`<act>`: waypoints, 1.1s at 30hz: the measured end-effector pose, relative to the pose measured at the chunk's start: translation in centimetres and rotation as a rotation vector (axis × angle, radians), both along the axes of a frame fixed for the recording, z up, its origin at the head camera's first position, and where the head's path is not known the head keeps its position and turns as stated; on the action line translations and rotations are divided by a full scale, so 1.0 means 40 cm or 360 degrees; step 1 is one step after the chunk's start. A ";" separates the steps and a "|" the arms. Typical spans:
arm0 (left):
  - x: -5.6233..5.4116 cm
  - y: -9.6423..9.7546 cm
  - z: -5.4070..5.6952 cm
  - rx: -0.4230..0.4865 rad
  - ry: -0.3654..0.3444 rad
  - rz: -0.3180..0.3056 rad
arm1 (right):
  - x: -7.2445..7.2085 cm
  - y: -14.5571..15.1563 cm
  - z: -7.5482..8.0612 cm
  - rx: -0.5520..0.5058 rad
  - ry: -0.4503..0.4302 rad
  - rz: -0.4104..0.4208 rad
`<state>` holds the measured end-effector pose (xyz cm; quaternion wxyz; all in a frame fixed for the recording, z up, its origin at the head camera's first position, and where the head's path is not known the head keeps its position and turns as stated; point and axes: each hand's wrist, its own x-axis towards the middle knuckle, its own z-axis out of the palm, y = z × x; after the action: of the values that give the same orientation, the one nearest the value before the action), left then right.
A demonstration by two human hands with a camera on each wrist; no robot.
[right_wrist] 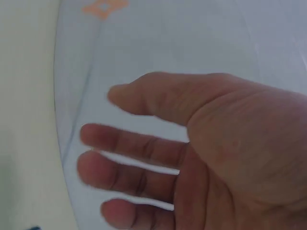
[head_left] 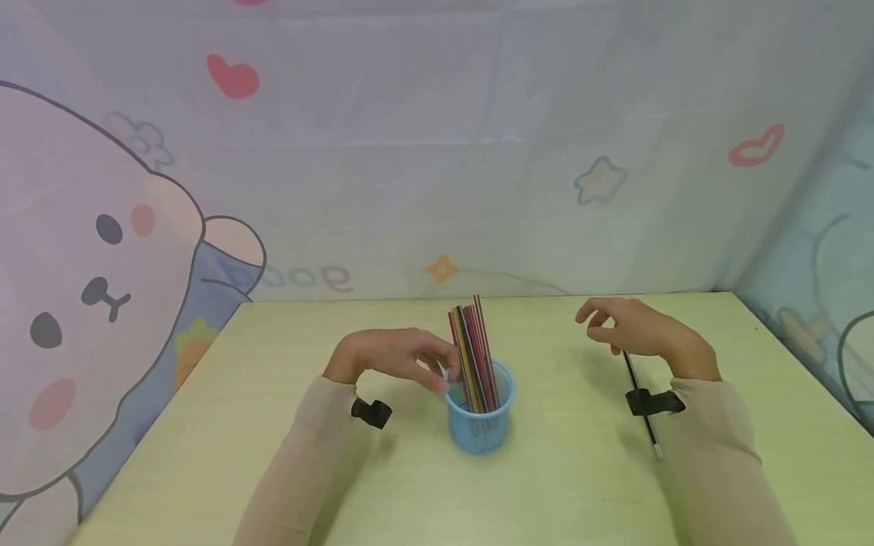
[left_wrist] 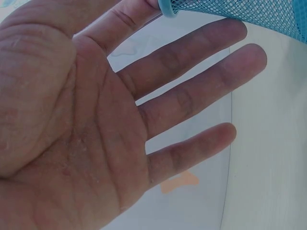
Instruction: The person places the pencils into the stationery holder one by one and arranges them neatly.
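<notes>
A light-blue mesh pen holder [head_left: 478, 436] stands upright on the table. Several thin red, yellow and dark sticks [head_left: 474, 356] lean inside it. My left hand [head_left: 403, 355] pinches the holder's rim at its left side between thumb and index finger; the other three fingers stretch out loosely, as the left wrist view shows. A slim black stick with a whitish end, like a pencil [head_left: 634, 375], lies at the right, partly hidden by my wrist and its strap. Above its far end hovers my right hand [head_left: 631, 326], fingers loosely bent, with nothing in them.
The pale yellow table [head_left: 553, 485] ends at a cloth backdrop [head_left: 410, 189] printed with a bear, hearts and stars. Another printed cloth [head_left: 833, 288] hangs along the right side. Black camera straps [head_left: 372, 413] sit on both wrists.
</notes>
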<state>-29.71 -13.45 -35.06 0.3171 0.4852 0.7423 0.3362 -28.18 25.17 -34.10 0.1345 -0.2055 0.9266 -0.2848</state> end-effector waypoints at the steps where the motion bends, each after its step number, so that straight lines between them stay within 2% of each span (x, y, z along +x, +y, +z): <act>1: 0.000 -0.001 0.000 -0.0005 0.0000 0.0006 | -0.003 0.013 -0.005 0.0017 -0.0048 0.0002; 8: 0.001 -0.005 -0.001 -0.0002 0.0031 -0.0004 | -0.021 0.087 -0.048 0.0042 -0.0428 -0.0047; 14: -0.001 -0.007 -0.001 0.0011 0.0044 -0.0016 | -0.031 0.110 -0.097 0.0074 -0.0541 -0.0182; 18: 0.000 -0.007 -0.003 0.0021 0.0048 -0.0023 | -0.034 0.103 -0.120 0.0102 -0.0538 -0.0213; 24: 0.000 -0.006 -0.004 0.0020 0.0028 -0.0017 | -0.034 0.065 -0.132 0.0157 -0.0482 -0.0213; 33: 0.003 -0.006 -0.002 0.0004 -0.0007 0.0003 | -0.032 -0.003 -0.139 0.0279 -0.0263 -0.0139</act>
<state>-29.58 -13.67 -35.15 0.3178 0.4842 0.7416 0.3385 -29.47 25.05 -39.68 0.2154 -0.1284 0.9417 -0.2242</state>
